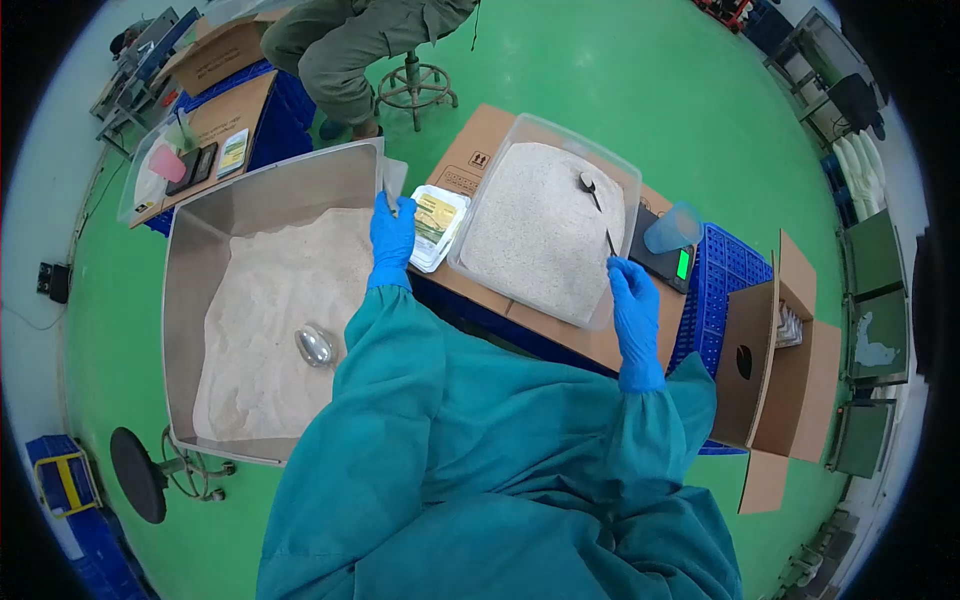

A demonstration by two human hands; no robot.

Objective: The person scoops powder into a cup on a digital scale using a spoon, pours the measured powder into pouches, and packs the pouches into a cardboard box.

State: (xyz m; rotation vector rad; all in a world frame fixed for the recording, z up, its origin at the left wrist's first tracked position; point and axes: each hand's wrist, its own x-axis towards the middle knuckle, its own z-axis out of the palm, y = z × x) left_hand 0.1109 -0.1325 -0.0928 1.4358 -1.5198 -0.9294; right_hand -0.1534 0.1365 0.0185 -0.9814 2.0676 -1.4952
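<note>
My right hand (635, 305), in a blue glove, pinches the thin dark handle of a spoon (588, 186) over a clear plastic tub (632, 180) of pale granular powder (540, 225). The middle of the handle blends into the powder, so I cannot tell if it is one piece. Near the right corner of a large metal bin (275, 180), my gloved left hand (393, 240) closes on a pale, flat, translucent packet (396, 178). Beside that hand lies a white tray-like pack with a yellow label (435, 218). A shiny metal scoop (316, 345) rests on the powder in the bin.
A blue cup (674, 228) sits on a black scale (655, 255) with a lit green display, right of the tub. Farther right are a blue crate (725, 270) and an open carton (800, 370). A seated person's legs (345, 60) are beyond the bin.
</note>
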